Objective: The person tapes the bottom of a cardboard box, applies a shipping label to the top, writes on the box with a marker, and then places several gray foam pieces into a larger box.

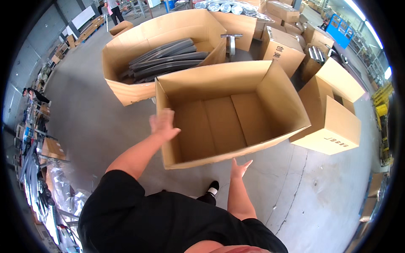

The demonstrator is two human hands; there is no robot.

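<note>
A large open-topped cardboard box [228,122], with nothing inside, sits in front of me, its flaps not standing up. My left hand [163,125] is at the box's left wall, slightly blurred, with its fingers stretched and the thumb apart. Just below the near wall, my right hand [240,168] has thumb and fingers spread; its fingertips are close to the box's lower edge, and I cannot tell whether they touch it. Behind stands a wider cardboard box [168,29] holding several dark grey curved strips [168,59].
Right of the box stands another carton [333,122] with raised flaps. Closed cartons [282,48] are stacked at the back right, near a metal T-shaped stand [231,42]. Shelves with plastic-wrapped parts [63,189] line the left. People [114,10] are in the distance.
</note>
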